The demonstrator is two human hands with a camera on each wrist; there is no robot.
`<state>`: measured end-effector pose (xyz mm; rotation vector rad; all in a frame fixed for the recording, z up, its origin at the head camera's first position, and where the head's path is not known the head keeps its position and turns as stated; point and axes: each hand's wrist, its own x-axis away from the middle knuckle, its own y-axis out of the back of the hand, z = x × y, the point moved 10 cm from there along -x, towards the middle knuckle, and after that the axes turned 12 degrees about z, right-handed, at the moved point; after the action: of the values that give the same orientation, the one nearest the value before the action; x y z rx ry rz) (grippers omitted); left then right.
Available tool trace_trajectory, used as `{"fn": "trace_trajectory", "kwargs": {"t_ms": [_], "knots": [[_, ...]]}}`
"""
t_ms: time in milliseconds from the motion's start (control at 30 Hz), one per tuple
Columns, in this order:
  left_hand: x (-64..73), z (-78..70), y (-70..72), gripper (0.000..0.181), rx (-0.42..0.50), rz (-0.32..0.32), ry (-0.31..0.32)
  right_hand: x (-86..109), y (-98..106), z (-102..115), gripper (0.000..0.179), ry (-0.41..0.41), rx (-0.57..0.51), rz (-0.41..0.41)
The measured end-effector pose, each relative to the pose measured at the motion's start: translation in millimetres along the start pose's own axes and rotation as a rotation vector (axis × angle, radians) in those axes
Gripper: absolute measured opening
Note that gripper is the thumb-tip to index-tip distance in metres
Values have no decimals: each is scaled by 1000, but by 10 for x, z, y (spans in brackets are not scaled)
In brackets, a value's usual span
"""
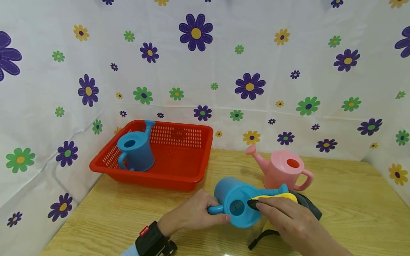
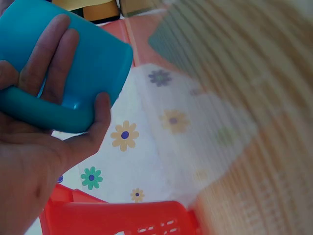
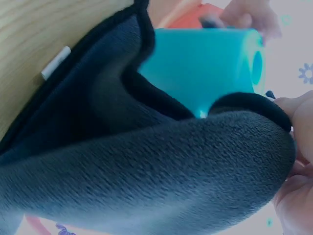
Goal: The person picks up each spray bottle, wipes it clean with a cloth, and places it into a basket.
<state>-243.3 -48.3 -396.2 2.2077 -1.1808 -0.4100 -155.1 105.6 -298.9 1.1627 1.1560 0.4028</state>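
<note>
We see a smooth blue can meeting a fuzzy cloth.
Over the wood-grained table, the left hand curls its fingers round the tilted can's looped handle; the right hand pinches the yellow-and-grey cloth against its round top.

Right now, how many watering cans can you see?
3: upright blue can in the red basket, tilted blue can in the left hand, pink can on the table.
</note>
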Motion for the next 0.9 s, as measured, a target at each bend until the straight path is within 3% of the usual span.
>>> {"fn": "trace_trajectory", "kwargs": {"t_ms": [133,267,433,467,533,567,600,767,833,900], "knots": [[13,-24,21,35,-107,-12,-48,25,154,-193,53,-80,27,-20],[48,-16,36,38,-181,-16,-76,93,471,-475,53,-150,87,-89],[73,-89,-2,37,-256,4,-150,152,755,-711,56,-146,194,-137],[73,-119,-14,37,-283,7,-168,153,772,-738,57,-139,207,-129],[73,-160,-46,37,-320,23,-179,146,790,-770,28,-132,226,-103],[68,-178,-69,37,-337,33,-182,141,798,-777,22,-127,236,-98],[63,-201,-92,37,-357,43,-188,136,804,-786,32,-129,251,-89],[28,-286,-209,39,-438,81,-227,75,788,-812,31,-110,288,-47],[14,-306,-242,40,-471,93,-240,38,755,-814,57,-82,267,-95],[-6,-313,-266,41,-487,108,-240,-9,698,-816,56,-88,217,-154]]}}
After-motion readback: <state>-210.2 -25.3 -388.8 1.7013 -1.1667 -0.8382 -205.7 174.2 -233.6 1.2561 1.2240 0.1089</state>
